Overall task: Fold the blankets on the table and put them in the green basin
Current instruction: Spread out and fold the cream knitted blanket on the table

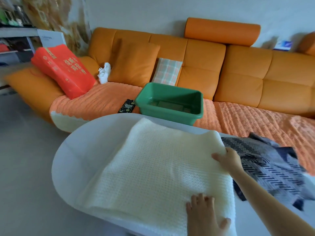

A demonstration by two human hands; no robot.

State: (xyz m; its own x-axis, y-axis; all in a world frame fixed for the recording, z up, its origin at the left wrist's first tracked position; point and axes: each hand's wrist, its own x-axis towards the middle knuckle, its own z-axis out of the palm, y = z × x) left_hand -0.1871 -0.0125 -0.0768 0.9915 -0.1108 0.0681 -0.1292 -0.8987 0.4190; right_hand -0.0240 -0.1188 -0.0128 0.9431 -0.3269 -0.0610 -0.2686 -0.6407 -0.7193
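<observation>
White oval table, smooth top, near edge cut off by the bottom of the frame.

Item 1: cream blanket, waffle-knit, laid flat over most of the table. Its near right corner runs out of frame.
- Left hand: flat on the blanket's near right part, fingers straight and spread, grasping nothing. The wrist is cut off below.
- Right hand: at the blanket's right edge, thumb on top, pinching the edge. The fingers are tucked out of sight beneath it.

Item 2: patterned blanket, grey and navy with herringbone stripes, rumpled on the table's right end, touching the cream one. It is blurred, and the forearm hides part of it.

Item 3: green basin, rectangular plastic, on the sofa seat just behind the table. The table's rim hides its lower front wall, and what lies inside cannot be made out.

Surroundings:
- orange sofa, quilted, with a ribbed coral seat cover and a cylindrical bolster
- plaid cushion
- red bag with gold lettering
- crumpled white cloth
- small dark patterned object beside the basin, kind unclear
- grey floor
- shelves at far left, too blurred to read
</observation>
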